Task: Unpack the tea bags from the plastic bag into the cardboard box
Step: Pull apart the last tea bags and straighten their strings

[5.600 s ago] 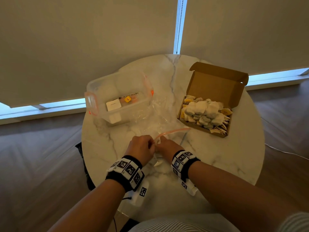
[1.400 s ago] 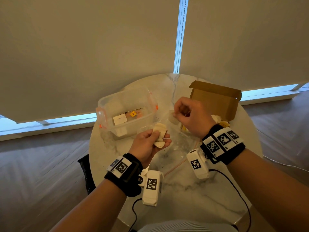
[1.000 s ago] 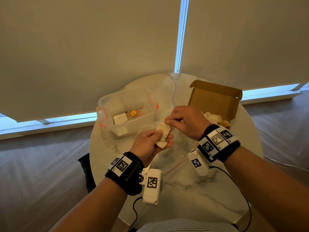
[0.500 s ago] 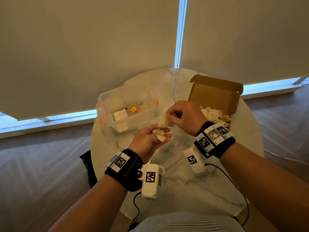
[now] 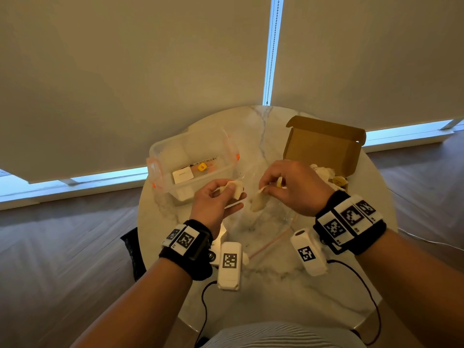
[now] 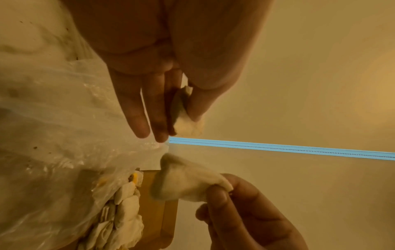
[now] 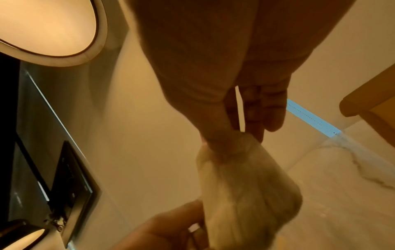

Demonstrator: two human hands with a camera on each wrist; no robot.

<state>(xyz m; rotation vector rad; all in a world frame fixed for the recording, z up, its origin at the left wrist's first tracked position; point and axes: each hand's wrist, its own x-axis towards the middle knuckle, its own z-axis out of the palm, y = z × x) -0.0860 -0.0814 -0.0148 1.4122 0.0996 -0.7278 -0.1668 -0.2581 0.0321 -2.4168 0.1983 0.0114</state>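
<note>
In the head view my left hand [image 5: 229, 195] is raised over the table and holds a pale tea bag [image 5: 234, 190] between thumb and fingers. To its right, my right hand [image 5: 267, 188] pinches a second tea bag [image 5: 257, 204] by its top, and it hangs free. The wrist views show both pinches: the left hand's tea bag [image 6: 186, 125] and the right hand's tea bag [image 7: 245, 186]. The clear plastic bag [image 5: 266, 224] lies flat under the hands. The open cardboard box [image 5: 324, 144] stands at the right rear with several tea bags [image 5: 322, 170] inside, partly hidden by my right hand.
A clear plastic container [image 5: 193, 162] with orange clips stands at the left rear of the round marble table [image 5: 288, 285]. Window blinds hang close behind the table. Cables run from both wrist cameras over the table's near edge.
The hands met over the bag, then drew apart. My right hand pulled one tea bag away from the left hand's bundle and moved it slightly right. Earlier both hands were at the bag's zip.
</note>
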